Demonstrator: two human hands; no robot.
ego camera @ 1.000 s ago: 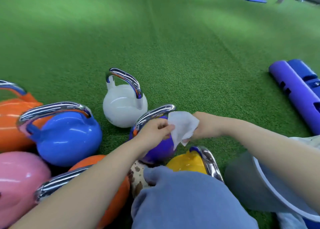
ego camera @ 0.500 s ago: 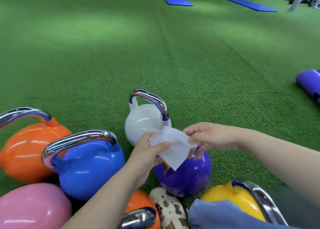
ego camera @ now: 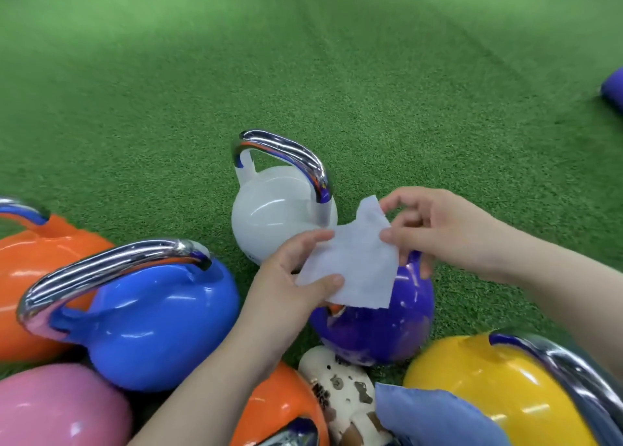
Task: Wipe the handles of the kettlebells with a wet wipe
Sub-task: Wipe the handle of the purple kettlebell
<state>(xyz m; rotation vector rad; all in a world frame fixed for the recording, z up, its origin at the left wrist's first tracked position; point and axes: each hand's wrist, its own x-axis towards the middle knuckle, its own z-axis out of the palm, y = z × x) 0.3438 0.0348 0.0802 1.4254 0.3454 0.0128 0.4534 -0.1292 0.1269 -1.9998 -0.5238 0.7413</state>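
Note:
A white wet wipe is stretched flat between my two hands, above the purple kettlebell, whose handle it hides. My left hand pinches the wipe's left edge. My right hand pinches its upper right edge. Just behind the wipe stands a white kettlebell with a chrome handle. A blue kettlebell with a chrome handle sits at the left, and a yellow kettlebell sits at the lower right.
Two orange kettlebells and a pink one crowd the lower left. My spotted shoe and blue trouser knee are at the bottom. Green turf stretches ahead. A purple roller lies at the right edge.
Both hands lifted the wipe off the purple kettlebell's handle and spread it out flat between them. The view tilted down and closer to the kettlebells.

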